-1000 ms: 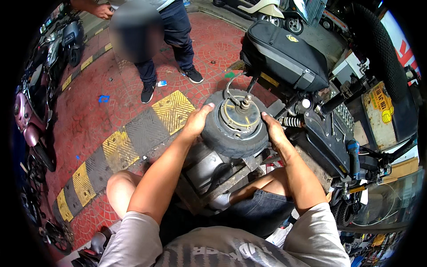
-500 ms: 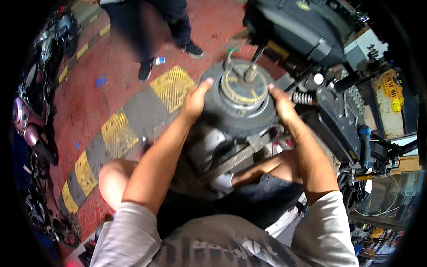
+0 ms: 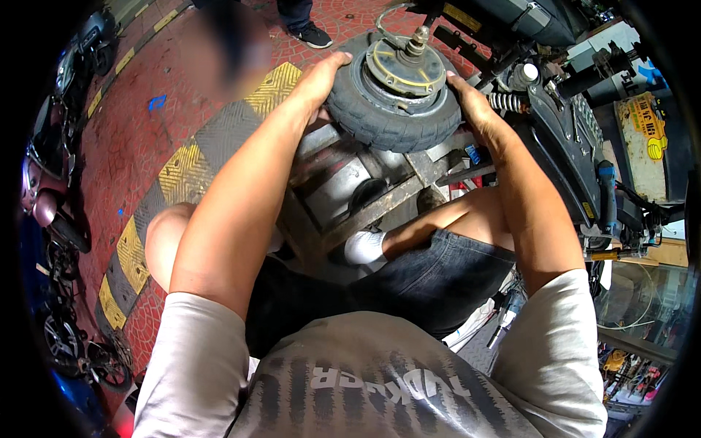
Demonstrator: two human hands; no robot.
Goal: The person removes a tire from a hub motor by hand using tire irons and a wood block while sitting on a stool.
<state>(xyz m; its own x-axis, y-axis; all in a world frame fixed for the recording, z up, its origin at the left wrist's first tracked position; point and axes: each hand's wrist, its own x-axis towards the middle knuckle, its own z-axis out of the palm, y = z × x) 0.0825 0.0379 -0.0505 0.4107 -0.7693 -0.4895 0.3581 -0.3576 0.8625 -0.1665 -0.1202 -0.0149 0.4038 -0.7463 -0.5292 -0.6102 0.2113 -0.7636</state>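
Observation:
A small wheel with a black treaded tyre is held between my two hands, tilted so the near tread shows. Its round metal hub has yellowish marks, and a threaded axle points up from the middle. A cable loops out beside the axle. My left hand grips the tyre's left side, its fingers partly hidden beneath. On the opposite side, my right hand presses against the tyre, with the thumb on top. Below the wheel is a worn metal frame, between my legs.
A dark scooter-like vehicle with a coil spring stands close on the right, a blue-handled tool nearby. A yellow and black speed bump crosses the red paving. Parked motorcycles line the left. A person's shoe is at the top.
The view has shifted, so most things sit higher in the picture. The wheel has moved farther from me in both hands, exposing more of the metal frame.

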